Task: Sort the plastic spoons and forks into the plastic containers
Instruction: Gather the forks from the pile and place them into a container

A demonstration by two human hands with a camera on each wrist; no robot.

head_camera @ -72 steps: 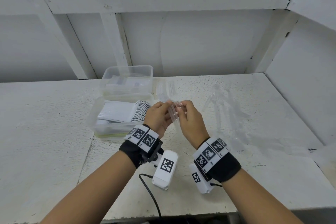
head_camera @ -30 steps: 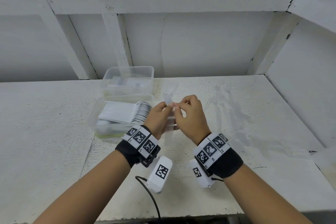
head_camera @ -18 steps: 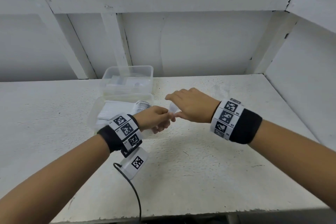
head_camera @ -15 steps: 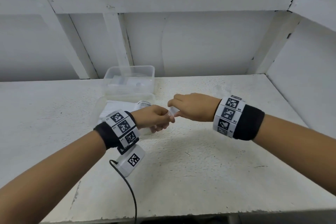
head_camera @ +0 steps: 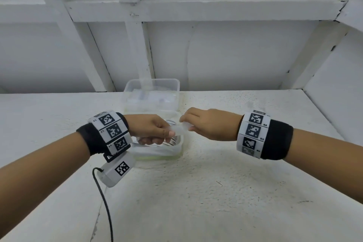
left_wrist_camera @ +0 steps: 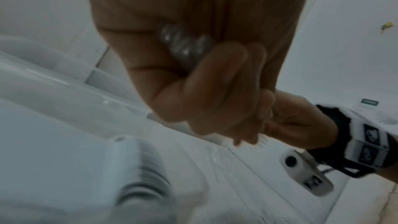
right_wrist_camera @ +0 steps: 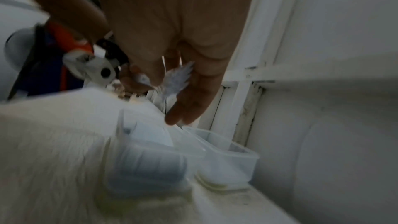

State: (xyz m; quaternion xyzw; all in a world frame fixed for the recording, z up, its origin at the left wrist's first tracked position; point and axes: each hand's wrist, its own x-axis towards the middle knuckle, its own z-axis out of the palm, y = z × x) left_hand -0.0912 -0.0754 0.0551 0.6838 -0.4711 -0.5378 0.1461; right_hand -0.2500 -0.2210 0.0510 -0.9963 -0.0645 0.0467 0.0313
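Observation:
A bundle of clear plastic forks (head_camera: pixel 179 129) hangs sideways between my two hands, just above the near container (head_camera: pixel 177 152). My left hand (head_camera: pixel 165 135) grips the handle end in a fist; the handle tips (left_wrist_camera: pixel 185 43) show in the left wrist view. My right hand (head_camera: pixel 186 124) pinches the tine end, and the tines (right_wrist_camera: pixel 178 77) fan out under its thumb in the right wrist view. The near container holds a stack of white cutlery (head_camera: pixel 172 139). The far container (head_camera: pixel 153 92) behind it holds clear pieces that I cannot tell apart.
Both containers stand end to end at the back middle of the white table (head_camera: pixel 216 192), close to the white wall (head_camera: pixel 235 55). A side wall (head_camera: pixel 337 76) closes off the right. A black cable (head_camera: pixel 107 212) hangs from the left wrist camera.
The hands turned the bundle from upright to sideways and moved it left and forward over the near container. The wrists swung apart, and both hands kept their hold.

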